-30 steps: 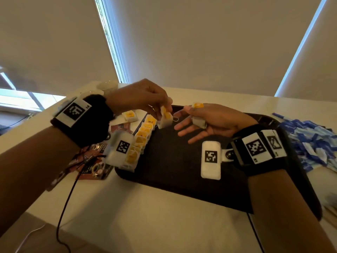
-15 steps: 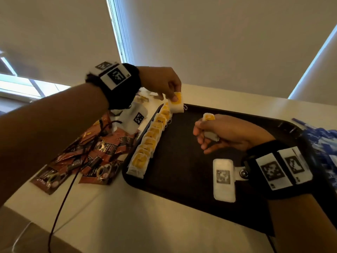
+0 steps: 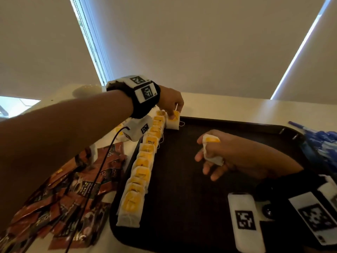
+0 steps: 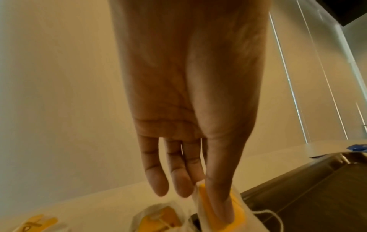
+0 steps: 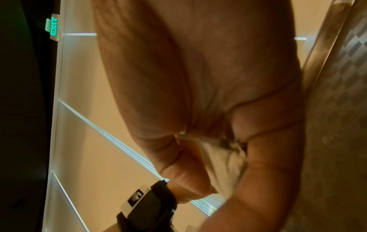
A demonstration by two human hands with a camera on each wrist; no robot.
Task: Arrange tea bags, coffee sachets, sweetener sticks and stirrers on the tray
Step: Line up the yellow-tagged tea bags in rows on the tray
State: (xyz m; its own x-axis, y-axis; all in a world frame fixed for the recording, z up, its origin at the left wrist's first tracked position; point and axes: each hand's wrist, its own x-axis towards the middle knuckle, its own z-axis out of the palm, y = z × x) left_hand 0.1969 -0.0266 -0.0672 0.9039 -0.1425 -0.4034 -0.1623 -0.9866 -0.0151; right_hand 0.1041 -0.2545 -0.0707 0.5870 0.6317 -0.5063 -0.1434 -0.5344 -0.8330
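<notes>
Coffee sachets lie heaped left of the tray. Along its left edge the row of tea bags runs near to far, overlapping, yellow tags up. At the far end the left hand pinches a tea bag upright; let go carelessly, it may topple sideways. The right hand clasps a second bag, which could crumple.

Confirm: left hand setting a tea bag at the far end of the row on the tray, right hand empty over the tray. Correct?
Not quite. The right hand is not empty: it grips a tea bag, as the head view shows. The rest holds: the left hand pinches a tea bag at the far end of the row on the tray.
</notes>
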